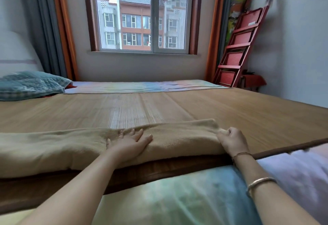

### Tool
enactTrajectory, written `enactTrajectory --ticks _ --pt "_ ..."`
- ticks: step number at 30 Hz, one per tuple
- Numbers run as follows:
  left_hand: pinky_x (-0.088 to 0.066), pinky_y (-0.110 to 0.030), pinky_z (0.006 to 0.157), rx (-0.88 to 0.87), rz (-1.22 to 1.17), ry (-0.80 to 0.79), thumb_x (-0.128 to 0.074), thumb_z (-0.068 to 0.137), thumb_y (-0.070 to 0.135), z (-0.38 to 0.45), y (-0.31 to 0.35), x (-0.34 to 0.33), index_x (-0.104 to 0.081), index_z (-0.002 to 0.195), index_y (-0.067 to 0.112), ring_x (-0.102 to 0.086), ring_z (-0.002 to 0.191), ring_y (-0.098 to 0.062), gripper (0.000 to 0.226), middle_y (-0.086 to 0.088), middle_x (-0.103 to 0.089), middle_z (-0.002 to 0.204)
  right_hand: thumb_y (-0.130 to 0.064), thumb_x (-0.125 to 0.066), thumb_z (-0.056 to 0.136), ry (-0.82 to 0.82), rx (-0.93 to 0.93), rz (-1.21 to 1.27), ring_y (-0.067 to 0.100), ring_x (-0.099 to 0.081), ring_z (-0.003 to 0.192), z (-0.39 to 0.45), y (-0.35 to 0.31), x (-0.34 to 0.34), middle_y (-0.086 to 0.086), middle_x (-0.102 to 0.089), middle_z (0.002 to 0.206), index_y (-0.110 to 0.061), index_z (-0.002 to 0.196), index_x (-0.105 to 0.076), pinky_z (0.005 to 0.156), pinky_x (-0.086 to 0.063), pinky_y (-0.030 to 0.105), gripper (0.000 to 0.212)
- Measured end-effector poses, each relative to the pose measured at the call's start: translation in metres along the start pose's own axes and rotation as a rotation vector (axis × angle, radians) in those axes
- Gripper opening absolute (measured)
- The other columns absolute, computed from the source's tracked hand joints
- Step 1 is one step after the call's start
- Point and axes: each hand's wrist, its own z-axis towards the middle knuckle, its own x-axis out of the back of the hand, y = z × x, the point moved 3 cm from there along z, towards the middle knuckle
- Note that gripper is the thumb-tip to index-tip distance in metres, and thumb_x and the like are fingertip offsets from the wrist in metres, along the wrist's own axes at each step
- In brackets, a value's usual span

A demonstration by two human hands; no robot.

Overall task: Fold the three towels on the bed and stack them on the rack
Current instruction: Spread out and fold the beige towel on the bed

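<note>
- Here the left hand point(130, 142) lay flat and open on the towel point(71, 146), palm down, fingers spread toward the far edge; it gripped nothing and seemed to be pinning the cloth so it would not slide.
- The right hand point(232, 140) was closed on the towel's right end, fingers curled round a bunched corner, probably to pull the fold taut or lift that end over.
- The tan towel lay on the bed's near edge, on the mat point(159, 104), already doubled lengthwise by the look of its thick near edge.
- Its long axis ran left to right across the view, parallel to the mat's near edge; the right end stopped at the right hand, the left end ran out of view.
- Only this one towel showed; the other two could not be seen.
- A red rack point(239, 47) leaned against the wall in the far right corner, well apart from the towel, with nothing stacked on it yet.
- A blue pillow point(30, 84) sat at the far left, clear of the work.
</note>
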Motion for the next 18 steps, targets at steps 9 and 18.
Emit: enactTrajectory --ticks 9,18 --pt "0.001 -0.061 0.114 0.014 0.044 0.013 -0.019 0.085 0.078 -0.006 0.003 -0.001 -0.009 0.150 0.043 0.002 0.149 -0.022 0.075 0.013 -0.001 0.160 -0.077 -0.035 0.079 -0.215 -0.179 -0.100 0.035 -0.042 0.132 -0.013 0.007 0.016 0.018 -0.047 0.142 -0.004 0.136 -0.048 0.109 -0.031 0.040 0.094" --pt "-0.033 -0.038 0.110 -0.479 -0.068 0.342 -0.028 0.091 0.068 -0.037 0.050 0.001 -0.026 0.143 0.051 -0.040 0.136 -0.011 0.055 0.023 -0.032 0.150 -0.034 -0.064 0.083 -0.254 -0.330 0.690 0.034 -0.061 0.087 -0.024 -0.024 0.016 0.017 -0.053 0.110 -0.010 0.133 -0.043 0.074 -0.056 0.046 0.060"
